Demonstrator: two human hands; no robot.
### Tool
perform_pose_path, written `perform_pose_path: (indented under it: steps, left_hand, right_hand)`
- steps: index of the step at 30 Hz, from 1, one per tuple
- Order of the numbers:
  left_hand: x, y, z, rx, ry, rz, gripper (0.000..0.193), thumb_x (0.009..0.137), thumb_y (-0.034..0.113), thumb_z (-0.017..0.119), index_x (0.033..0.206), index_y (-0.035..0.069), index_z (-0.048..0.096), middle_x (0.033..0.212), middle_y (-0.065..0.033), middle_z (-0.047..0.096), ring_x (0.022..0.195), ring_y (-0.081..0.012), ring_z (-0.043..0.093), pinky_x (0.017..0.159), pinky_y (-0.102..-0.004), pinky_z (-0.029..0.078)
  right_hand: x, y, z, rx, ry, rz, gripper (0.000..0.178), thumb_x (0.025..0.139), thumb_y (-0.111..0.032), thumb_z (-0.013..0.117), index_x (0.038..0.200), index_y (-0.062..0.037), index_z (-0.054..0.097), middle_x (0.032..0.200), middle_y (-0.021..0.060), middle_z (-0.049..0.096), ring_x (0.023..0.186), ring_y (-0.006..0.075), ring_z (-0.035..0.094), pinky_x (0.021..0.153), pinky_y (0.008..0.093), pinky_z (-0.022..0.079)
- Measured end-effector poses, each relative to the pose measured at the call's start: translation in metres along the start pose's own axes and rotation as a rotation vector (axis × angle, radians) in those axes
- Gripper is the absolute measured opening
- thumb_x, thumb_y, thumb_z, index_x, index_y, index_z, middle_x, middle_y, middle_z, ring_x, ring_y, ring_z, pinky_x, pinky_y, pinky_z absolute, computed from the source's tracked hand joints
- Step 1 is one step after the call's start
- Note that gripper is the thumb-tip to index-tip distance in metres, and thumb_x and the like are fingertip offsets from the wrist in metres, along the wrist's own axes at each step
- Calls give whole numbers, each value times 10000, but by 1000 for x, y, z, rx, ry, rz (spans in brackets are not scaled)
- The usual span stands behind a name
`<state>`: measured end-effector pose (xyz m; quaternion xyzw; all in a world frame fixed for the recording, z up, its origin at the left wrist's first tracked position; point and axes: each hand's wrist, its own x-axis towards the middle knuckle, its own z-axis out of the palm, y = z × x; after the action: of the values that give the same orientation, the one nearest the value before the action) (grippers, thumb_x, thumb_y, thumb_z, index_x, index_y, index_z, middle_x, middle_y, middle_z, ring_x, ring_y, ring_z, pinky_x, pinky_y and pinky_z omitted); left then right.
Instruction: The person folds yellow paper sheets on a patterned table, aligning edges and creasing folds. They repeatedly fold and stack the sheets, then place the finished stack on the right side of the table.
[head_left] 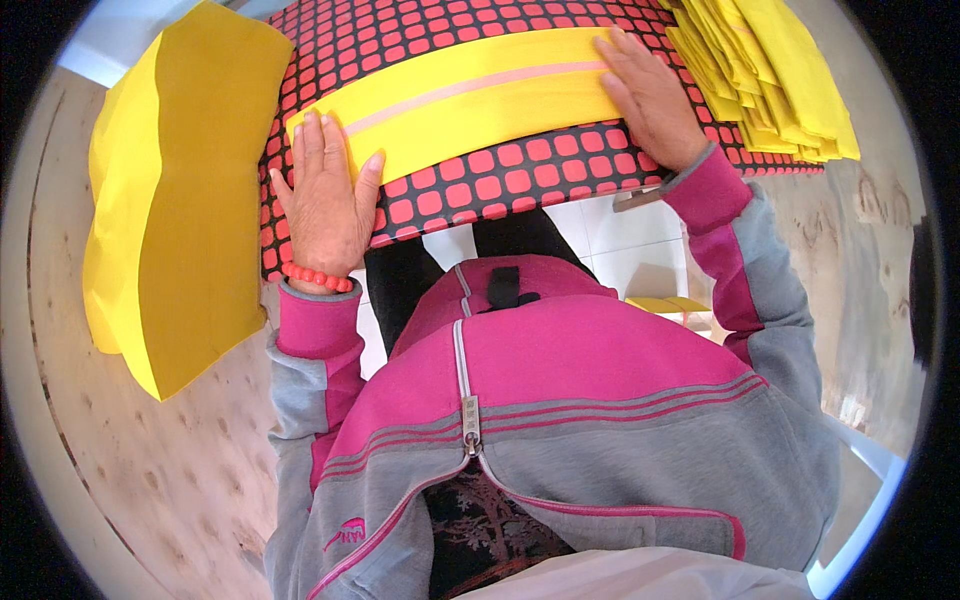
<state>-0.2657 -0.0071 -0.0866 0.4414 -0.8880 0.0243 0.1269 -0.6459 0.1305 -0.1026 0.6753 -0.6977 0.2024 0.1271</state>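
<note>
A long yellow strip of folded sheet material point(480, 110), with a pinkish line running along its middle, lies flat across the table in front of me. My left hand point(330, 195) rests on its left end, fingers stretched and thumb apart, with a red bead bracelet at the wrist. On the strip's right end lies my right hand point(650, 95), its fingers extended flat. Neither hand grips anything. Whether the strip is cloth or paper I cannot tell.
Red-and-black checked covering point(510, 180) spreads over the table. Large yellow sheets point(200, 210) hang over its left edge. A pile of folded yellow pieces point(765, 80) sits at the right end. Below the table, a yellow-topped object point(668, 304) shows near the tiled floor point(625, 235).
</note>
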Motion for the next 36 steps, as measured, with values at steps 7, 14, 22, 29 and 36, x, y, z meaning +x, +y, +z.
perform_pose_path:
  steps: [7, 14, 22, 29, 36]
  left_hand:
    - [9, 8, -29, 39, 52, 82, 565, 1028, 406, 498, 1429, 8, 483, 1580, -229, 377, 1492, -369, 319, 1151, -677, 212]
    - [77, 100, 18, -31, 245, 332, 558, 1021, 406, 506, 1428, 25, 500, 1500, -206, 483, 1417, -358, 428, 1122, -591, 337]
    - [45, -3, 18, 17, 129, 116, 735, 994, 568, 493, 1491, 27, 456, 1564, -233, 409, 1481, -356, 356, 1176, -584, 273]
    - [25, -11, -10, 190, 88, 11, 625, 1039, 450, 467, 1468, -3, 451, 1602, -244, 337, 1504, -382, 303, 1186, -603, 242]
    - [74, 67, 20, -49, 133, 325, 631, 1000, 464, 527, 1456, 29, 493, 1551, -203, 437, 1455, -344, 392, 1160, -558, 305]
  right_hand:
    - [16, -12, -18, -237, 86, 121, 457, 1040, -296, 516, 1432, -63, 537, 1499, 209, 503, 1400, 354, 460, 1158, 466, 361]
    - [76, -87, 29, 126, 50, -160, 425, 1050, -228, 498, 1432, -47, 538, 1469, 206, 534, 1376, 371, 479, 1149, 454, 358]
    - [35, -1, 34, -43, 116, -155, 464, 1048, -314, 488, 1435, -65, 545, 1490, 196, 523, 1401, 345, 471, 1154, 460, 363]
    - [37, 15, 1, -399, 11, 74, 377, 1011, -258, 500, 1332, -90, 604, 1409, 164, 552, 1350, 324, 479, 1046, 459, 435]
    - [83, -120, 22, 112, -166, -133, 408, 1033, -244, 511, 1362, -10, 572, 1435, 210, 557, 1358, 360, 499, 1144, 464, 372]
